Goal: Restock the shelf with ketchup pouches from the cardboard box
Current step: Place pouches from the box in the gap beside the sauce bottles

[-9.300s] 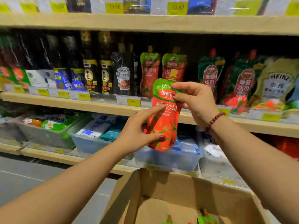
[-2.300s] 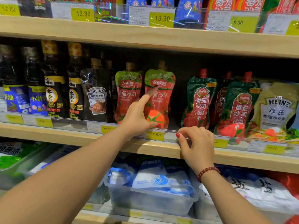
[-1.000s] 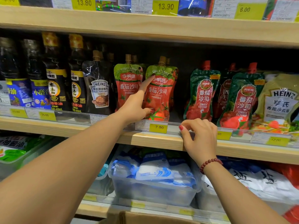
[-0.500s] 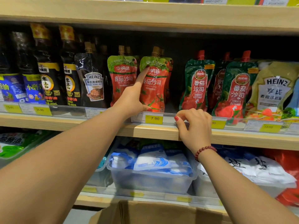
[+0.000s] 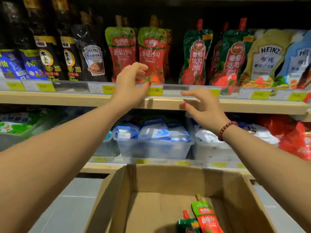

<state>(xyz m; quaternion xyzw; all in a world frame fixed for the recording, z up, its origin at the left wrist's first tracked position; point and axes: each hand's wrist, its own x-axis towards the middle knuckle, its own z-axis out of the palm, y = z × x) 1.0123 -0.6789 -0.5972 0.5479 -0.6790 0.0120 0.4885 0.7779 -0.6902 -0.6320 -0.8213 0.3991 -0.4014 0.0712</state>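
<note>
Head view: only one camera here, looking forward and down at a store shelf (image 5: 75,98), so everything below comes from it.

Left hand (image 5: 129,84): empty, fingers loosely spread and curled – it sits right in front of the lower part of the front red pouch (image 5: 152,54), thumb down by the 7.90 price tag (image 5: 154,90). Can't tell if the fingers actually touch the pouch.

Right hand (image 5: 202,108): also empty and spread wide, hanging just in front of the wooden shelf edge, right of the left hand. Red bead bracelet (image 5: 226,130) on the wrist.

Red pouches: two stand upright side by side on the middle shelf, the second pouch (image 5: 120,52) just left of the front one, with more tucked behind them.

Neighbours: dark green ketchup pouches (image 5: 196,58) to the right, then Heinz pouches (image 5: 267,58); a black Heinz pouch (image 5: 93,59) and dark bottles (image 5: 48,54) to the left.

Lower shelf: clear bin (image 5: 151,148) of blue and white packs, right under the hands.

Box (image 5: 168,179): open cardboard, bottom centre, mostly bare floor inside – one red and green pouch (image 5: 205,217) lies in the near right corner, with a dark green one (image 5: 186,224) just beside it, partly cut off by the frame.

Blur: the picture is soft, small label print is unreadable.
</note>
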